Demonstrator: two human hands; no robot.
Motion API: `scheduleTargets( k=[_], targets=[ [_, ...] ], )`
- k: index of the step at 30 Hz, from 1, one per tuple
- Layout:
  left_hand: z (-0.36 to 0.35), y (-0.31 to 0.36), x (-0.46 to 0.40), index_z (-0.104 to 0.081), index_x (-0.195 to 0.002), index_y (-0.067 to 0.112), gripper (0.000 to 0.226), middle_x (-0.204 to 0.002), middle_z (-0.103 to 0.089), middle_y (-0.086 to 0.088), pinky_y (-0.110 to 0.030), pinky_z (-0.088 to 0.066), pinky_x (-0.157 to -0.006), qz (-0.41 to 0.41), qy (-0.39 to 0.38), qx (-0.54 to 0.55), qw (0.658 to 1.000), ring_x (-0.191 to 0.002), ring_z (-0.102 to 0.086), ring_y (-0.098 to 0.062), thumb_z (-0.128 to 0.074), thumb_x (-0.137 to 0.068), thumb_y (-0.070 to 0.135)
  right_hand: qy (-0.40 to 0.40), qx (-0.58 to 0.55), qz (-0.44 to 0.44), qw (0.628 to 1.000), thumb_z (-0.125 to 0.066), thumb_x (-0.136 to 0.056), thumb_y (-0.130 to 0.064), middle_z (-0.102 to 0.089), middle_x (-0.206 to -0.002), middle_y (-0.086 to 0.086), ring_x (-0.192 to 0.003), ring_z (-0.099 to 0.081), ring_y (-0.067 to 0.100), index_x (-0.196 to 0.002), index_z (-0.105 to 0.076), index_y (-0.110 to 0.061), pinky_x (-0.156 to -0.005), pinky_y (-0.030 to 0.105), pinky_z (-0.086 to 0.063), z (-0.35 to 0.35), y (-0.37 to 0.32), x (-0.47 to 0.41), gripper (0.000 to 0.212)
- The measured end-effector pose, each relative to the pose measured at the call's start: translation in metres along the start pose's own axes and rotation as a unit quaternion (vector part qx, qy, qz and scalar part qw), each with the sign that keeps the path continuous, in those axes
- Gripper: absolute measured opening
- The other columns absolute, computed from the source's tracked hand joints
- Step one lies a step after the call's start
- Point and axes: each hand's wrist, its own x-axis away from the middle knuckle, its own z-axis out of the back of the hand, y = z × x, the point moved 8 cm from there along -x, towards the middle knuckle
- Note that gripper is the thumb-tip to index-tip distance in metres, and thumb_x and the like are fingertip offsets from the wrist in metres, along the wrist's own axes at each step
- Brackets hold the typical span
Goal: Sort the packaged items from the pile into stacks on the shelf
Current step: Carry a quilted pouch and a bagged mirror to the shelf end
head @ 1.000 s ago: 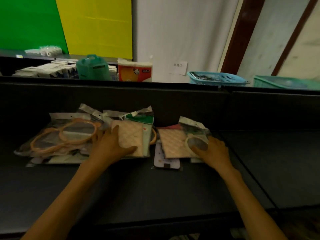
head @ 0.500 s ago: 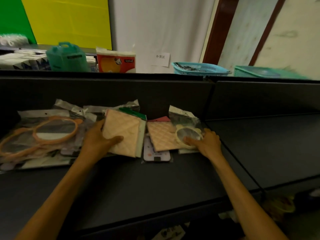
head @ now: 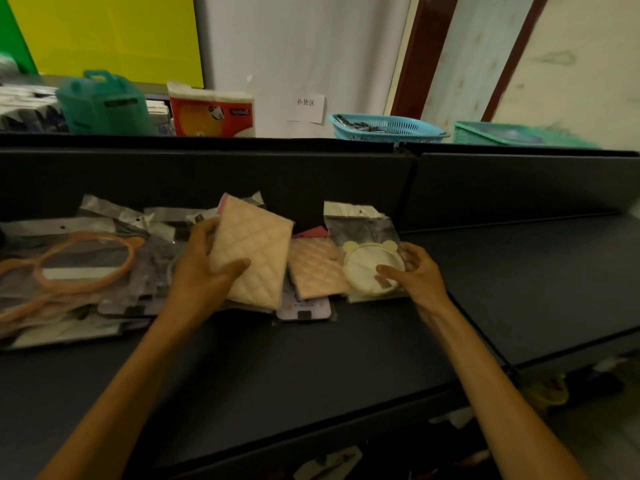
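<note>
The quilted pouch (head: 251,252) had been tilted up off the pile (head: 79,268) by the gripping left hand (head: 204,271); the mirror packet (head: 372,266) was pinched by the right hand (head: 417,273), both apparently ready for stacking.

Person, head-camera view: two bare forearms, no sleeves in view. Left hand (head: 204,271) and right hand (head: 417,277): no gloves, rings, watch or wristbands visible.

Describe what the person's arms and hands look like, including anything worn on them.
Both arms are bare along all of their visible length: no sleeves show. The left hand and the right hand wear no gloves, and no rings, watch or bracelets can be seen. No markings show on either forearm in this dim light.
</note>
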Motion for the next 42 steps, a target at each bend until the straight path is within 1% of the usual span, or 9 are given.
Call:
scheduleTargets(
  k=[4, 7, 13, 15, 18, 25, 32, 37, 42],
  targets=[
    [-0.018, 0.001, 0.005, -0.028, -0.141, 0.03, 0.073, -0.143, -0.041, -0.001, -0.043, -0.048, -0.092, 0.013, -0.006, 0.087, 0.996, -0.123, -0.046, -0.022, -0.069, -0.082, 0.02, -0.017, -0.059, -0.029, 0.998, -0.076, -0.071, 0.001, -0.06, -0.123, 0.007, -0.108, -0.06, 0.02, -0.132, -0.05, -0.009, -0.079, 0.028, -0.052, 0.007, 0.013, 0.001, 0.067],
    [-0.038, 0.006, 0.009, -0.027, -0.142, 0.032, 0.073, -0.144, -0.04, -0.001, -0.047, -0.048, -0.095, 0.018, -0.027, 0.101, 0.994, -0.124, -0.046, -0.02, -0.069, -0.083, 0.022, -0.017, -0.07, -0.028, 0.997, -0.073, -0.074, 0.002, -0.064, -0.117, 0.012, -0.103, -0.063, 0.023, -0.116, -0.061, -0.008, -0.077, 0.029, -0.054, 0.018, 0.014, 0.005, 0.045],
    [-0.099, 0.036, 0.03, -0.028, -0.142, 0.031, 0.069, -0.144, -0.04, -0.001, -0.047, -0.047, -0.095, 0.004, -0.077, 0.135, 0.988, -0.126, -0.045, -0.022, -0.065, -0.085, 0.016, 0.016, 0.002, 0.052, 0.999, -0.063, -0.088, -0.014, -0.066, -0.11, -0.001, -0.101, -0.063, 0.014, -0.112, -0.056, -0.025, -0.079, 0.03, -0.055, 0.068, 0.004, 0.023, 0.027],
    [-0.126, 0.047, 0.045, -0.027, -0.142, 0.034, 0.07, -0.143, -0.039, 0.001, -0.051, -0.057, -0.079, 0.011, -0.1, 0.163, 0.981, -0.122, -0.049, -0.025, -0.064, -0.085, 0.014, 0.015, 0.014, 0.062, 0.998, -0.061, -0.09, -0.02, -0.065, -0.113, -0.002, -0.101, -0.063, 0.013, -0.114, -0.055, -0.029, -0.079, 0.034, -0.056, 0.094, 0.006, 0.028, 0.026],
    [-0.171, 0.069, 0.07, -0.029, -0.138, 0.037, 0.066, -0.131, -0.045, 0.009, -0.043, -0.059, -0.055, 0.002, -0.127, 0.226, 0.966, -0.109, -0.059, -0.024, -0.062, -0.087, 0.013, 0.039, -0.009, 0.068, 0.997, -0.059, -0.091, -0.022, -0.063, -0.114, -0.003, -0.101, -0.063, 0.013, -0.117, -0.055, -0.029, -0.073, 0.031, -0.058, 0.15, 0.012, 0.037, 0.027],
    [-0.293, 0.131, 0.126, -0.03, -0.137, 0.043, 0.069, -0.136, -0.043, 0.005, -0.046, -0.058, -0.055, 0.004, -0.18, 0.26, 0.949, -0.11, -0.06, -0.028, -0.066, -0.082, 0.021, 0.1, -0.06, 0.03, 0.993, -0.054, -0.094, -0.019, -0.066, -0.111, 0.001, -0.1, -0.064, 0.015, -0.118, -0.057, -0.02, -0.063, 0.016, -0.051, 0.304, 0.059, 0.056, 0.024],
    [-0.421, 0.188, 0.166, -0.029, -0.139, 0.04, 0.068, -0.135, -0.043, 0.007, -0.046, -0.058, -0.055, -0.016, -0.226, 0.246, 0.942, -0.109, -0.06, -0.025, -0.064, -0.086, 0.017, 0.149, -0.061, -0.006, 0.987, -0.054, -0.092, -0.013, -0.064, -0.113, -0.001, -0.105, -0.061, 0.018, -0.119, -0.057, -0.027, -0.087, 0.039, -0.054, 0.45, 0.097, 0.072, 0.03],
    [-0.499, 0.214, 0.175, -0.031, -0.138, 0.041, 0.067, -0.13, -0.048, 0.014, -0.05, -0.059, -0.063, -0.029, -0.266, 0.258, 0.928, -0.11, -0.06, -0.024, -0.065, -0.084, 0.021, 0.196, -0.06, 0.016, 0.979, -0.055, -0.091, -0.006, -0.066, -0.108, -0.002, -0.099, -0.062, 0.012, -0.12, -0.058, -0.02, -0.066, 0.017, -0.051, 0.526, 0.108, 0.075, 0.032],
    [-0.566, 0.229, 0.165, -0.03, -0.138, 0.04, 0.069, -0.138, -0.042, 0.005, -0.048, -0.059, -0.073, -0.037, -0.267, 0.227, 0.936, -0.116, -0.055, -0.02, -0.067, -0.082, 0.025, 0.234, -0.053, 0.014, 0.971, -0.054, -0.091, -0.004, -0.065, -0.1, -0.006, -0.092, -0.061, 0.009, -0.102, -0.06, -0.031, -0.059, 0.009, -0.048, 0.585, 0.126, 0.053, 0.029]
  ],
)
